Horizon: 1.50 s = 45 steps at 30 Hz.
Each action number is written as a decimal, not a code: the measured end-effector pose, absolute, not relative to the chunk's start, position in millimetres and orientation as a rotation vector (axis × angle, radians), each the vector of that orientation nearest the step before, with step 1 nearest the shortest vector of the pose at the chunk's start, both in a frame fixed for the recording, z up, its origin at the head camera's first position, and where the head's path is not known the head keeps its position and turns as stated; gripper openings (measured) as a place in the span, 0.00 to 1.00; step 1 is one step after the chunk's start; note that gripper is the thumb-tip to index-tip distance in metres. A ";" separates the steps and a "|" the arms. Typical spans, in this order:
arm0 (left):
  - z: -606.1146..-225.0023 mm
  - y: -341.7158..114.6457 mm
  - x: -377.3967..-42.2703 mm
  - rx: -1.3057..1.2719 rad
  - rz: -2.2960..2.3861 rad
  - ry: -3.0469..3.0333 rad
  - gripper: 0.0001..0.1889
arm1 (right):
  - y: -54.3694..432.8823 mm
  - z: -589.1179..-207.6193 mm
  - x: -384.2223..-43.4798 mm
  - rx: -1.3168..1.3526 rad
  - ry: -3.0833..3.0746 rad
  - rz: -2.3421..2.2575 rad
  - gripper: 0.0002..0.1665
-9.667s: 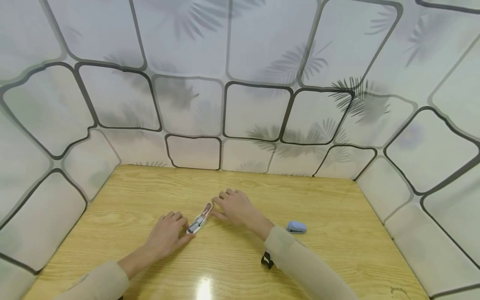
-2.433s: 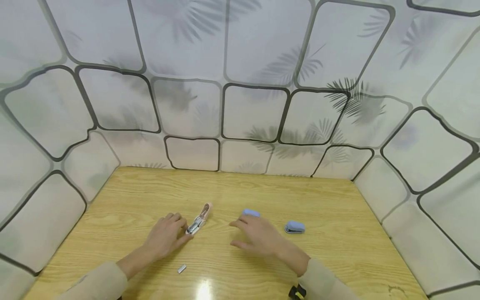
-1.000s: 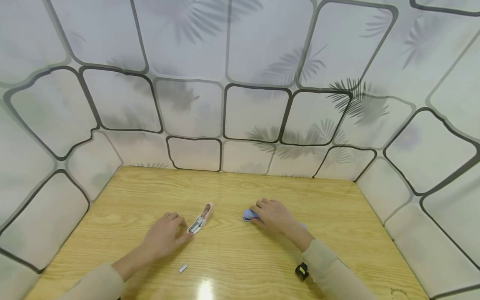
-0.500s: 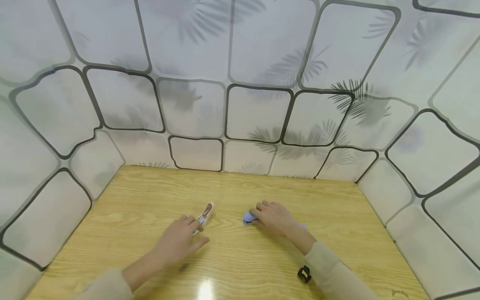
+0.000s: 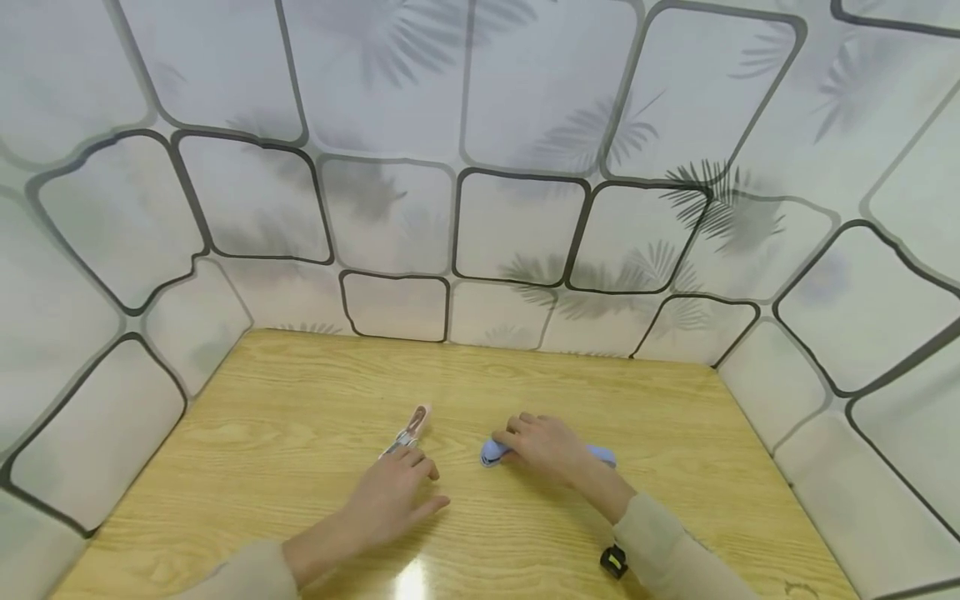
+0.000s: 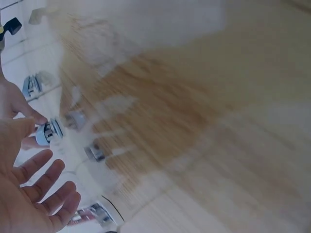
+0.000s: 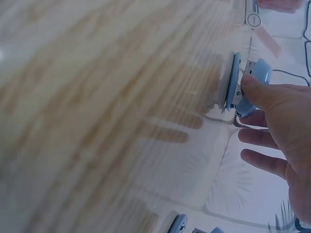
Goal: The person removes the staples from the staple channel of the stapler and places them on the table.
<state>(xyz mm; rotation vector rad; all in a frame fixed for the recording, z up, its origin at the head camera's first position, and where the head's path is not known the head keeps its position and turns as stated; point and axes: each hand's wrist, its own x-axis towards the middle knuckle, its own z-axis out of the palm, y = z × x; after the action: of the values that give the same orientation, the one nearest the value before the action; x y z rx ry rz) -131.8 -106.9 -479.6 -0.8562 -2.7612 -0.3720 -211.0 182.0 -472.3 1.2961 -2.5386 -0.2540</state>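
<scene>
My right hand (image 5: 547, 450) pinches a small blue stapler (image 5: 492, 452) between thumb and fingers. In the right wrist view the stapler's (image 7: 257, 80) jaws are spread, with the thumb at its metal part. My left hand (image 5: 390, 500) has loosely extended fingers and holds nothing, as the left wrist view also shows. Just beyond its fingers lies a pink and white stapler (image 5: 418, 421), folded out lengthwise; its near end is partly covered by the hand. A second blue stapler (image 5: 602, 456) lies behind my right wrist, partly hidden.
A wooden table (image 5: 315, 383) with a glossy surface carries everything. Pale patterned fabric walls (image 5: 510, 225) enclose its back and sides. A black wrist device (image 5: 613, 561) hangs below my right cuff.
My left hand has left the pink stapler's near end and moved right and nearer, hiding the small metal strip seen earlier. My right hand has gone from the pink stapler to the blue one.
</scene>
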 end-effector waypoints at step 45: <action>-490.5 -45.7 -152.3 -0.724 -0.231 -2.809 0.19 | 164.5 -470.2 -196.5 1.404 -2.440 -0.313 0.19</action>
<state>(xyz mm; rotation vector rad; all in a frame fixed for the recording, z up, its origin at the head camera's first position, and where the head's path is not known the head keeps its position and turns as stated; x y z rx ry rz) -152.3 -45.7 -490.5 -0.7242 -2.8094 -0.2305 -196.5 164.5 -470.2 1.4038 -2.4398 -0.3133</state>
